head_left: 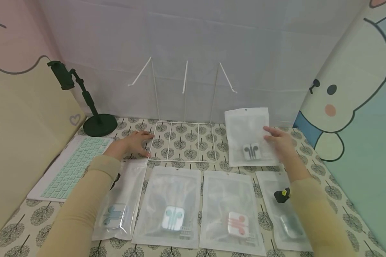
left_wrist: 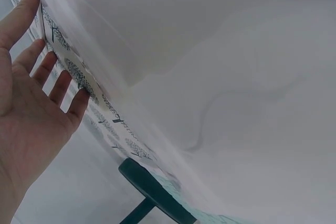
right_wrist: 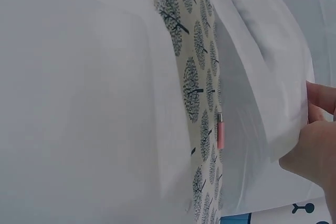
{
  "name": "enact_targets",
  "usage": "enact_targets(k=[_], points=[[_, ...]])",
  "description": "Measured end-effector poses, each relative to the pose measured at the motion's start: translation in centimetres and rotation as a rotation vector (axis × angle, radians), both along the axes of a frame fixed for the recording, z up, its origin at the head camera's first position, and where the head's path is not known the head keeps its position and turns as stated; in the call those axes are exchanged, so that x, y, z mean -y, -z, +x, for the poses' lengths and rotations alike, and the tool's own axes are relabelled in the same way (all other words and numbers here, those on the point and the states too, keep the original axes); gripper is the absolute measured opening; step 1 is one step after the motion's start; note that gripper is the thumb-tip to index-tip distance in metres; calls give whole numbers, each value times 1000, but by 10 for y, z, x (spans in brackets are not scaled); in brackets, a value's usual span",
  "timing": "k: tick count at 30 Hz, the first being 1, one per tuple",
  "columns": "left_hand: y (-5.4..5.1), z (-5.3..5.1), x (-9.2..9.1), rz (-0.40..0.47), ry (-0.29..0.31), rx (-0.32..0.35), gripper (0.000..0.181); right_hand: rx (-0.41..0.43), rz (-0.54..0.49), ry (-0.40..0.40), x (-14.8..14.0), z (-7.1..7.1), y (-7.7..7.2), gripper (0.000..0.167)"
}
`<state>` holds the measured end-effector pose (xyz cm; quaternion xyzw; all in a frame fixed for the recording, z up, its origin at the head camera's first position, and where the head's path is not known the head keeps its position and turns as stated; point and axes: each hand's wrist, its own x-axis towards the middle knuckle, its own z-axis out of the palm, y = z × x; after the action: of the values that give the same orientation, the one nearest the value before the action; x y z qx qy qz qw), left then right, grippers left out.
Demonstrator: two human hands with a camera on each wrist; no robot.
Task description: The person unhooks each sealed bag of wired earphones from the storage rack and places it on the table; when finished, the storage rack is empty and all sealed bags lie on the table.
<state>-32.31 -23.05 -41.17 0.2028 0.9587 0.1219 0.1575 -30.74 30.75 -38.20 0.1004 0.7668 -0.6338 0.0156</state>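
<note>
In the head view my right hand (head_left: 282, 143) pinches the right edge of a white zip bag (head_left: 246, 132) that holds dark grey earphones in a clear case. The bag is raised upright, right of a white wire hook rack (head_left: 181, 161); in the right wrist view the right hand (right_wrist: 317, 140) grips its edge between thumb and fingers. My left hand (head_left: 132, 143) lies at the rack base's left side with fingers spread, seemingly touching the wire. Its fingers also look extended in the left wrist view, where the left hand (left_wrist: 39, 108) holds nothing.
Zip bags lie in a front row: one with blue earphones (head_left: 115, 215), a white-cased one (head_left: 173, 217), a pink one (head_left: 238, 223), and one with a black item (head_left: 281, 195). A mint keyboard (head_left: 74, 167) and black phone stand (head_left: 99, 125) stand left.
</note>
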Motion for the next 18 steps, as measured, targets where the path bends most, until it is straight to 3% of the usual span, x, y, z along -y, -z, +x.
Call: enact_targets(k=[6,10,13,18], points=[[-2,1,-1,-7,2,-2,90,1,135,-37,0,-12,12,53],[-3,2,-2,-2,2,3,90,-10,285,-76,-4,-19,18,54],[-3,2,-2,0,1,3,90,-19,388,-133,-8,-21,19,57],[-2,1,-2,-3,-2,-2,90,-8,479,-270,-13,-21,19,65]])
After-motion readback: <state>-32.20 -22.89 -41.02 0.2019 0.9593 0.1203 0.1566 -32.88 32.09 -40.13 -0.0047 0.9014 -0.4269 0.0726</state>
